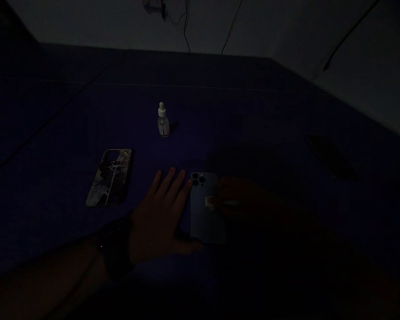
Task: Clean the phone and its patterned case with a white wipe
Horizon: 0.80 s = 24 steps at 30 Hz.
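A smartphone (pixel 202 218) lies with its back and camera lenses facing up. Flat along its left side rests my left hand (pixel 160 218), fingers stretched out, the thumb at the phone's lower edge and a fingertip by the lenses. My right hand (pixel 235 195), mostly lost in shadow, is closed on a small white wipe (pixel 209 202) that touches the middle of the phone's back. Whether the wipe is paper, cotton or cloth is too dark to tell. Left of my left hand lies a patterned phone case (pixel 110 178).
A dropper bottle (pixel 163 126) with a white top stands upright beyond the phone. Far to the right lies a dark flat rectangular object (pixel 331 155). The dark blue surface (pixel 200 106) reaches back to a pale wall (pixel 120 26) with hanging cables. Light is very low.
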Tool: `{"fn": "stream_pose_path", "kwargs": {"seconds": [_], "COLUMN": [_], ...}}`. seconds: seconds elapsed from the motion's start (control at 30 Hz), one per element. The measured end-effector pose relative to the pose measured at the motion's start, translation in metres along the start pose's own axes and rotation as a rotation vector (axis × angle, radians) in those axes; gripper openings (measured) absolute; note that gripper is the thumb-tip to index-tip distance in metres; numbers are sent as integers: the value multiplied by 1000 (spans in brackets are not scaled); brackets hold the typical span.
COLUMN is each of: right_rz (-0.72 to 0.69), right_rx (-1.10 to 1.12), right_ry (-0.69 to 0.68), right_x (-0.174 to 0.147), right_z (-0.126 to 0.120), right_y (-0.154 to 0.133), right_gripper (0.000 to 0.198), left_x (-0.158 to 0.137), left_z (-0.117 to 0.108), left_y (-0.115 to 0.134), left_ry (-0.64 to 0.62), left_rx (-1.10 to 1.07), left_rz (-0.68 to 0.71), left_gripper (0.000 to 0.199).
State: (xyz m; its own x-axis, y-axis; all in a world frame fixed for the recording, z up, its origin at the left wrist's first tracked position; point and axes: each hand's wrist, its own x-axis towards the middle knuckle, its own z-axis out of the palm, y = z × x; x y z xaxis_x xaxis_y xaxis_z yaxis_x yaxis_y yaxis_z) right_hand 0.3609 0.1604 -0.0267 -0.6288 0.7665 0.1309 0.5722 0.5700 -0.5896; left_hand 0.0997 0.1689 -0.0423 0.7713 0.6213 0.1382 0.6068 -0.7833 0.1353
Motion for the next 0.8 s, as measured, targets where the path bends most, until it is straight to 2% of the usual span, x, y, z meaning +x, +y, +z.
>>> {"fn": "stream_pose_path", "kwargs": {"seconds": [0.13, 0.27, 0.4, 0.47, 0.6, 0.67, 0.8], "right_rz": [-65, 3, -69, -46, 30, 19, -28], "right_rx": [-14, -166, -60, -36, -54, -13, 17], "right_ry": [-84, 10, -30, -56, 26, 41, -41], "right_x": [-1, -1, -1, -2, -1, 0, 0], "right_z": [-1, -2, -1, -3, -5, -3, -3], "right_y": [-3, -4, -6, -5, -1, 1, 3], "right_gripper": [16, 19, 17, 15, 17, 19, 16], "left_x": [-2, -2, -1, -1, -2, -2, -2], "left_z": [2, 1, 0, 0, 0, 0, 0], "left_y": [-1, -1, -1, -1, -2, -2, -2], "left_ry": [18, 15, 4, -5, -6, 0, -17], "left_rx": [-5, -19, -16, -12, -19, -25, -17], "left_rz": [12, 15, 13, 9, 10, 9, 6], "left_gripper": [125, 124, 123, 125, 124, 124, 125]}}
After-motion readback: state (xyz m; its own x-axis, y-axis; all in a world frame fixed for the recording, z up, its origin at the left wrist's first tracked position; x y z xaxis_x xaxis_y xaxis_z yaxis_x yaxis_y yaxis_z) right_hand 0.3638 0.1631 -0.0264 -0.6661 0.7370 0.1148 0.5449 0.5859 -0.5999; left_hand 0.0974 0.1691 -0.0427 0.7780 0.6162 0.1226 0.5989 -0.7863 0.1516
